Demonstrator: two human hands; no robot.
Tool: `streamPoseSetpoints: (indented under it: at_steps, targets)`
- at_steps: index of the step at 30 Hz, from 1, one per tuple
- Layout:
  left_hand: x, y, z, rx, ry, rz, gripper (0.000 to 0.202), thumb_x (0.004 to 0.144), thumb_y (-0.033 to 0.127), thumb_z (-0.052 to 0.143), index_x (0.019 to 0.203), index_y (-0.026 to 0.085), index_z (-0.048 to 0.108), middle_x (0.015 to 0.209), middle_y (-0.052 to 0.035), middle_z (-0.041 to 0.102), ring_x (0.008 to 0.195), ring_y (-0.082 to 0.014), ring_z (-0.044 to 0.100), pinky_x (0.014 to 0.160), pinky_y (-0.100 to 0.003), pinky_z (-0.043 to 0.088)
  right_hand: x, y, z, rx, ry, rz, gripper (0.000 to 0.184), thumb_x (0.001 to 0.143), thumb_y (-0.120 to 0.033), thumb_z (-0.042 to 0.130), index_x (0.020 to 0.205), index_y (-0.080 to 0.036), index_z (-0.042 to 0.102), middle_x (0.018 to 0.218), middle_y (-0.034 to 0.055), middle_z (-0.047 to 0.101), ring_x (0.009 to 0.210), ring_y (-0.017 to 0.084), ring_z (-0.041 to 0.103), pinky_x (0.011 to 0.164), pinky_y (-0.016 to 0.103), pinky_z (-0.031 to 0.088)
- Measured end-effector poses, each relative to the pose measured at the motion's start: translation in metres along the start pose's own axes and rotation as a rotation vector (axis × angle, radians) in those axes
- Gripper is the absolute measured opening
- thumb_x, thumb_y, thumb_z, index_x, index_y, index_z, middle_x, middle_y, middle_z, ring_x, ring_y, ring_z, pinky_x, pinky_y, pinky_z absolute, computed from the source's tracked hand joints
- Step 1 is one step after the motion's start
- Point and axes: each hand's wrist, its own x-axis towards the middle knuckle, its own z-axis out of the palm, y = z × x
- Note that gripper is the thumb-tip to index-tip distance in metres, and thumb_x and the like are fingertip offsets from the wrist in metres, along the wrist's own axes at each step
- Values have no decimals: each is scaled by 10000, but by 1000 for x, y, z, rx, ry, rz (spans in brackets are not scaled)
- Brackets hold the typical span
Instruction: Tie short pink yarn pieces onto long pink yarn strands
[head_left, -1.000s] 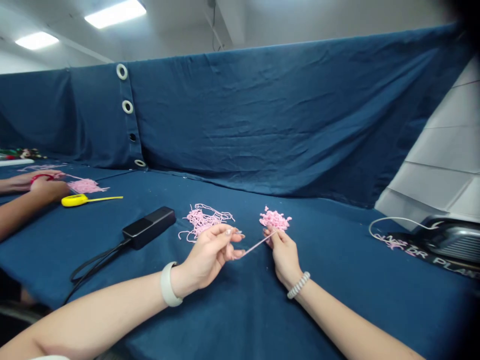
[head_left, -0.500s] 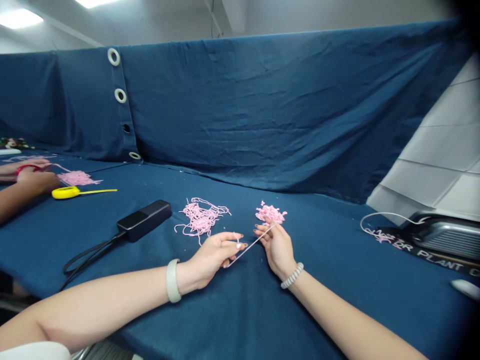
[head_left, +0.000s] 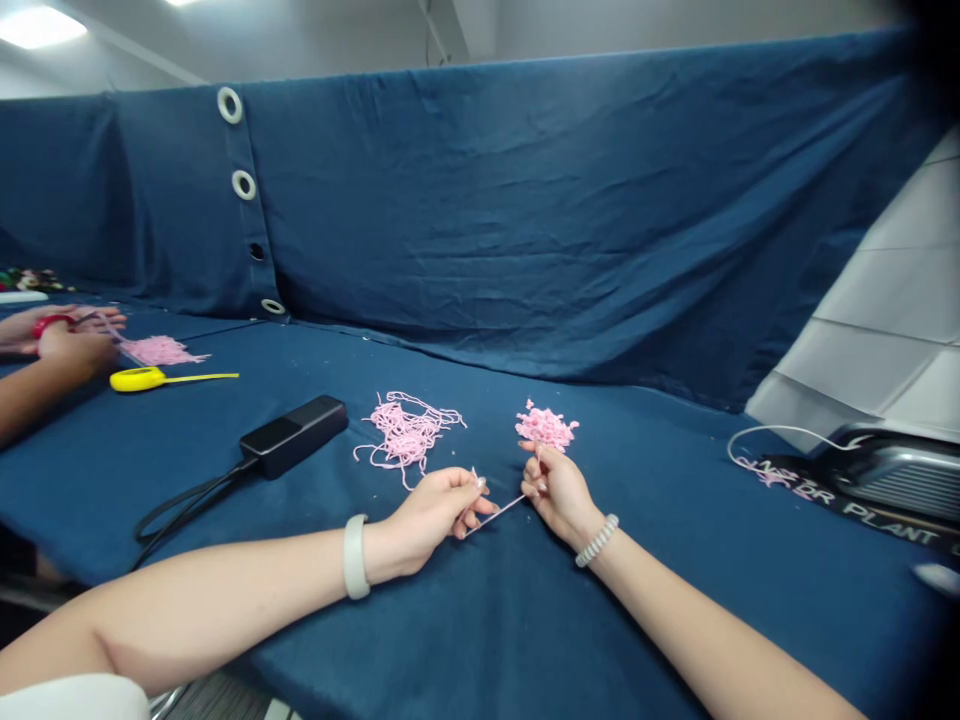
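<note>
A strand of pink yarn (head_left: 504,511) runs taut between my two hands, just above the blue cloth. My left hand (head_left: 439,512) pinches one end between its fingertips. The fingers of my right hand (head_left: 559,490) are curled closed on the other end. Beyond my left hand lies a loose pile of long pink yarn strands (head_left: 407,432). A small heap of short, knotted-looking pink yarn pieces (head_left: 547,427) sits right behind my right hand.
A black power bank (head_left: 294,436) with a cable lies left, near a yellow tape measure (head_left: 139,379). At far left, a co-worker's hands (head_left: 79,345) hold red-handled scissors (head_left: 51,325) near more pink yarn (head_left: 161,350). A dark device (head_left: 900,470) with a white cable stands right.
My right hand has curled its fingers in around the yarn, and my left fingertips have drawn closer together. The co-worker's hands have shifted a little. The view has moved slightly.
</note>
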Motion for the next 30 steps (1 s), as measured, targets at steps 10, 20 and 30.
streamPoseSetpoints:
  at_steps: [10, 20, 30]
  targets:
    - [-2, -5, 0, 96, -65, 61, 270, 817, 407, 541, 779, 140, 551, 727, -62, 676, 486, -72, 463, 461, -197, 307, -1, 12, 0, -315, -87, -208, 455, 757, -517, 556, 1056, -175, 551, 589, -54, 487, 448, 80, 371, 444, 211, 355]
    - [-4, 50, -25, 308, -177, 506, 764, 710, 311, 703, 1366, 218, 322, 1000, -102, 651, 865, -201, 581, 750, -292, 406, -18, -40, -5, -1469, -263, -968, 1139, 631, -663, 633, 1455, -224, -19, 1516, 170, -62, 1375, 415, -10, 1057, 622, 70]
    - [20, 58, -82, 680, 41, 833, 1421, 123, 310, 888, 1389, 181, 255, 1485, -272, 121, 1359, -444, 53, 1048, -544, 62, -69, -100, -83, -1891, -91, -1225, 1424, 507, -707, 677, 1355, -193, -344, 1441, 118, -354, 1316, 471, -195, 1000, 686, -81]
